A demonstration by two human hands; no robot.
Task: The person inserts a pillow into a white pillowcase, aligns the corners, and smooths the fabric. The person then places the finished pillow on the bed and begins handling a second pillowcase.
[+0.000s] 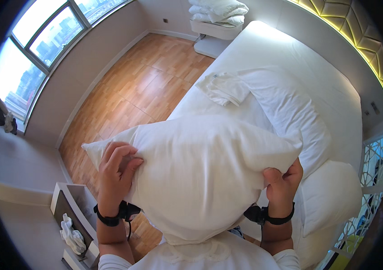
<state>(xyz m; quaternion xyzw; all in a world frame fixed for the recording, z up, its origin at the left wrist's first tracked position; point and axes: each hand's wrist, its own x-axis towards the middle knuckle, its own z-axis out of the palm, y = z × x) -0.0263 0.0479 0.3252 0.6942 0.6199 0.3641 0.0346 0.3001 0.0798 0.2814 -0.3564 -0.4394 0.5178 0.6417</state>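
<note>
A white pillow in a white pillowcase [208, 168] is held up against the front of my body, covering most of my torso. My left hand [117, 172] grips its left side, fingers curled and the thumb pressed on the fabric near a pointed corner. On the other side my right hand [282, 182] pinches the edge between thumb and fingers, below the right corner. Beyond the pillow is a bed with a white sheet [286, 50]. A rolled white cover [286, 98] curves across it, its crumpled end at the left. Another white pillow [333, 195] lies at the right.
Folded white bedding [218, 11] is stacked on a white bedside table [216, 30]. Wood flooring [137, 84] runs between bed and window [53, 40]. White cloth [72, 234] lies on a shelf unit [73, 202] at lower left. A patterned lattice screen [375, 168] borders the right.
</note>
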